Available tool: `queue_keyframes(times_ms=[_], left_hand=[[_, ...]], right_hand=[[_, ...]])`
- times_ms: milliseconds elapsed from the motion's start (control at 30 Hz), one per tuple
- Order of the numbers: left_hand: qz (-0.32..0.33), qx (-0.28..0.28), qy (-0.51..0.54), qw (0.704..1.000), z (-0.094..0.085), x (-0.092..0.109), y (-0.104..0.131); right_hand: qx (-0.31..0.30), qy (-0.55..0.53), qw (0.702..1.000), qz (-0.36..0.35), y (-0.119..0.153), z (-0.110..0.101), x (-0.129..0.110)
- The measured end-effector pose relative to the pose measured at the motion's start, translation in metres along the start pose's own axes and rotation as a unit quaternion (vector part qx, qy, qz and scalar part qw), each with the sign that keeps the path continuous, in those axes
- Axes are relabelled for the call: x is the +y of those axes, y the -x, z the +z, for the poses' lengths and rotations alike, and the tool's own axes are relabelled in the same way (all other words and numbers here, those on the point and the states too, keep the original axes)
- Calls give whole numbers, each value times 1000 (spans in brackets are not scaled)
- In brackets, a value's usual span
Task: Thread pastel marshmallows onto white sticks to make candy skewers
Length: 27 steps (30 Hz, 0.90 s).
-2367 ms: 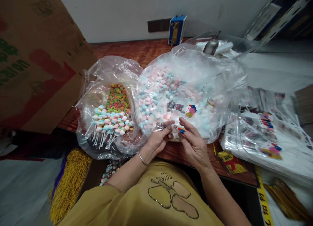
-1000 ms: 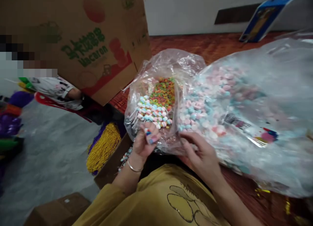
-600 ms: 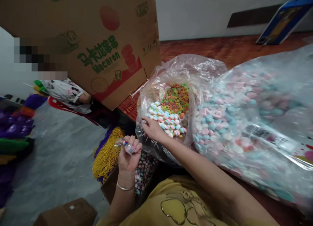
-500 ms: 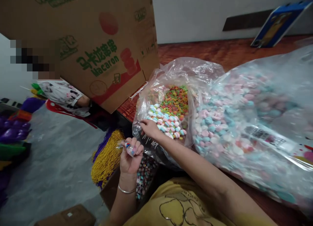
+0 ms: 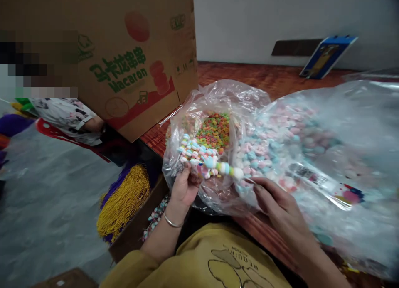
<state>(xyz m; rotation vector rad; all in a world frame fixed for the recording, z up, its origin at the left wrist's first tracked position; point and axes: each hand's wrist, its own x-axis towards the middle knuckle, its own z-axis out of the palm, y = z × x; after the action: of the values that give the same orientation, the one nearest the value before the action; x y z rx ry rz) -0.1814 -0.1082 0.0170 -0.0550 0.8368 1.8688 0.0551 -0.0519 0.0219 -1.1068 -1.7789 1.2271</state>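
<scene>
My left hand point(image 5: 186, 186), with a bangle at the wrist, is closed on a small clear plastic wrapper point(image 5: 197, 168) with coloured print. My right hand point(image 5: 277, 198) pinches the thin stick end of a marshmallow skewer point(image 5: 226, 168). Blue, white and yellow-green pieces are threaded on it. Its far end, a blue piece, is at the wrapper; whether it is inside I cannot tell. Below both hands lies an open clear bag point(image 5: 260, 94), holding loose twisted marshmallows point(image 5: 195, 148) and ring-shaped gummies point(image 5: 215, 130).
A large macaron carton point(image 5: 162, 38) stands at the back left. Big clear bags of pastel marshmallows point(image 5: 280, 138) cover the right side of the red-brown table point(image 5: 237, 70). At lower left are a box of wrapped sweets point(image 5: 157, 211) and gold bead strings point(image 5: 127, 200). Another person's sleeve point(image 5: 75, 115) shows.
My right hand has moved right from the loose marshmallows and now holds a skewer. My left hand has moved up and right with the wrapper. The view has shifted slightly.
</scene>
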Motion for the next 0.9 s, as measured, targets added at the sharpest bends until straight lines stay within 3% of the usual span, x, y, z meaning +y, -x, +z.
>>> queue_keyframes(times_ms=[133, 267, 567, 800, 900], left_hand=[[-19, 6, -27, 999, 21, -32, 0], [-49, -7, -52, 997, 42, -58, 7], [-36, -58, -119, 990, 65, -83, 22], [37, -70, -185, 980, 65, -87, 21], [36, -74, -203, 976, 60, -88, 19]], right_hand=[[96, 100, 989, -56, 53, -51, 10], [141, 154, 973, -95, 85, -74, 17], [157, 187, 959, -143, 100, -94, 21], [134, 199, 953, -184, 110, -100, 22], [142, 205, 951, -183, 113, -99, 24]])
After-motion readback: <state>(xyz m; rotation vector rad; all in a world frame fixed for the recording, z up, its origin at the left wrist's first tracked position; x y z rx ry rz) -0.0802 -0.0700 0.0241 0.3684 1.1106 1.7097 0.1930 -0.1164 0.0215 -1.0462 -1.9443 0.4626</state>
